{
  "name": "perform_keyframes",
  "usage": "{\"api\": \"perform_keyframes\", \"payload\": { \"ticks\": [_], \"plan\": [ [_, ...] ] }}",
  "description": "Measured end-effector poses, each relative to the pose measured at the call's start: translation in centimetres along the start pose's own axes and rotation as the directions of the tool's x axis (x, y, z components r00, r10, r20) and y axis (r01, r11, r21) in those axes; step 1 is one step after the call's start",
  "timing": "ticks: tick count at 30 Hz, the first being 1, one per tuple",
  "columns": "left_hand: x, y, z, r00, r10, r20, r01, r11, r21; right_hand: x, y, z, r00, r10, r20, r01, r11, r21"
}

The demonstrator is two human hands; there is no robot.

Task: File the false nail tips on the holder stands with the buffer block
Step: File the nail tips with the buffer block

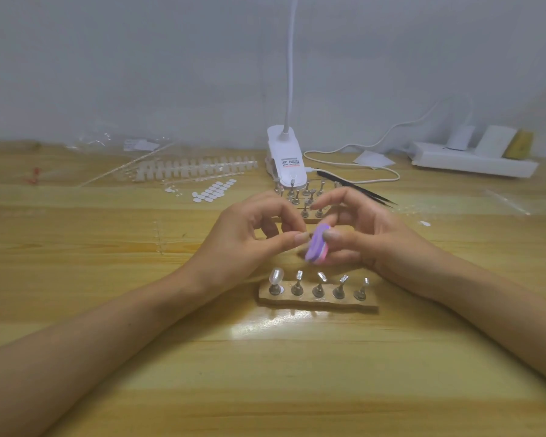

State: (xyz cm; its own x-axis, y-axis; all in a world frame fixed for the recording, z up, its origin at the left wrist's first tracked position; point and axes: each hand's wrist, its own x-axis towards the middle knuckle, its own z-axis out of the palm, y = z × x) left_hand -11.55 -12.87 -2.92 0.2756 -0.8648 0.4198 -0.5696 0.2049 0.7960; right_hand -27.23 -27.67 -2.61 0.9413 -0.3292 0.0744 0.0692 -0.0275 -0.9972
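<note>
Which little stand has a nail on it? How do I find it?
On the wooden table, find the row of five metal stands nearest the person. Take the stand at its left end. Only it wears a rounded pearly nail tip; the others show small flat tops.

Both bare forearms reached in from the table's near corners, angled toward each other, and the hands met above its middle. The left hand (pixel 252 238) was curled, its thumb and forefinger tips pressed together; whether they pinched anything could not be told. The right hand (pixel 372 238) gripped a small rounded purple-and-pink buffer block (pixel 316 246) between thumb and lower fingers, with the forefinger arched above.
</note>
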Motion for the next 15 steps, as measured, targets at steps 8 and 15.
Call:
{"api": "perform_keyframes", "payload": {
  "ticks": [8,15],
  "plan": [
    [-0.03,0.24,-0.05,0.996,-0.083,-0.039,0.08,0.994,-0.073,0.03,-0.01,0.17,0.993,-0.03,-0.11,0.039,0.997,0.074],
    [-0.06,0.84,0.0,0.978,-0.203,-0.038,0.188,0.95,-0.249,-0.23,-0.45,0.49,0.998,-0.031,-0.049,0.03,0.999,-0.034]
  ]
}}
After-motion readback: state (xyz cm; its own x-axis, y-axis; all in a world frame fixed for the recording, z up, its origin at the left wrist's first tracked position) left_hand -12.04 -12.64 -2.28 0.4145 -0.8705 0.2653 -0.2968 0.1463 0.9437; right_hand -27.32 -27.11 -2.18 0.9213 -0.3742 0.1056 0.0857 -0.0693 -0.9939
